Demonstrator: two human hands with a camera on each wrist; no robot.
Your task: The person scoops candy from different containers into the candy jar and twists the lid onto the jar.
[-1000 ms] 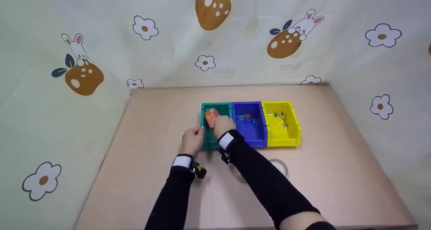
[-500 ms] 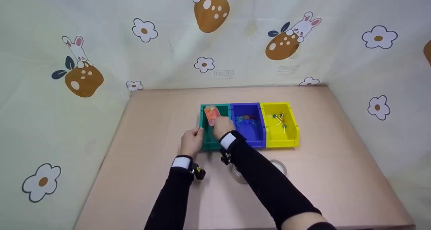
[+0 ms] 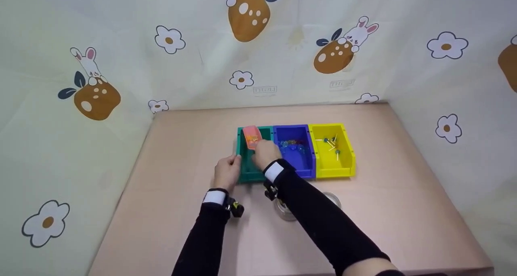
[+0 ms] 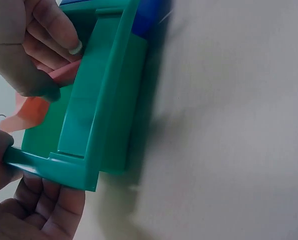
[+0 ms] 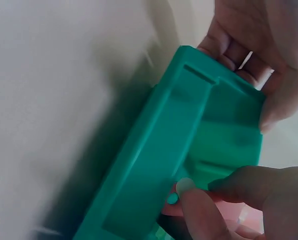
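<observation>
Pink, probably plastic: a scoop (image 3: 251, 131) is slanting across the mouth of the green bin (image 3: 251, 176), its far end looking raised and small orange-yellow bits (image 3: 253, 140) sitting nearer the handle. Whether it is touching the bin's floor is hard to tell. It is likely light, fairly stiff and smooth, with loose bits that could slide; the handle is probably the best place to hold. A person's right grip (image 3: 266, 154) is pinching it there between thumb and fingers, the forearm slanting in from lower right. The left grip (image 3: 227, 172) is clasping the bin's left rim, thumb over, fingers curled beneath. Alongside, a blue bin (image 3: 297, 173) is holding beads (image 3: 293, 146), and a yellow bin (image 3: 335, 172) is holding pins (image 3: 337, 152). Nearer on the tabletop (image 3: 181, 146), the right sleeve (image 3: 319, 223) is partly hiding something round and clear (image 3: 286, 215).
</observation>
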